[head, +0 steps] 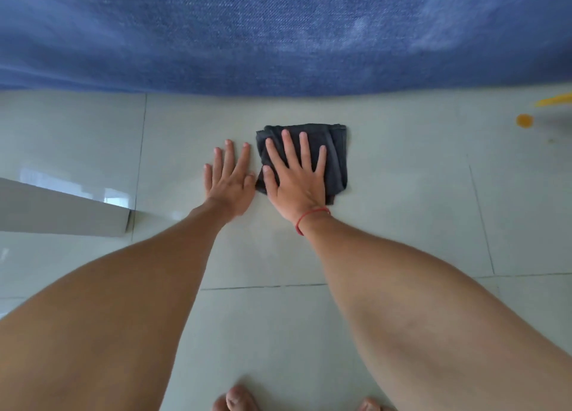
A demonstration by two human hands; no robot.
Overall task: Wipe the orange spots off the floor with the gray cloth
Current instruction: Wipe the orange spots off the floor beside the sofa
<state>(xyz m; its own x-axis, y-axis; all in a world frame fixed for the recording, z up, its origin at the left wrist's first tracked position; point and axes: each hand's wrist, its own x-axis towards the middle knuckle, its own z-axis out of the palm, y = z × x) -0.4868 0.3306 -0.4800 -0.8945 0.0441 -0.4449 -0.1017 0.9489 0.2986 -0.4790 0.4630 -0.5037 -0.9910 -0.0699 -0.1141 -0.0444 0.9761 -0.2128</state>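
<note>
A folded dark gray cloth (335,153) lies flat on the pale tiled floor (402,194) near the middle of the head view. My right hand (295,178) presses down on the cloth with fingers spread; a red string circles its wrist. My left hand (230,178) lies flat on the bare tile just left of the cloth, fingers apart, holding nothing. A round orange spot (524,120) sits on the floor far to the right, with a yellow-orange streak (554,100) above it at the frame edge. Whatever lies under the cloth is hidden.
A blue denim-like fabric surface (278,33) fills the top of the view, its edge just beyond the cloth. A grey slanted panel (62,212) juts in from the left. My toes (238,400) show at the bottom edge.
</note>
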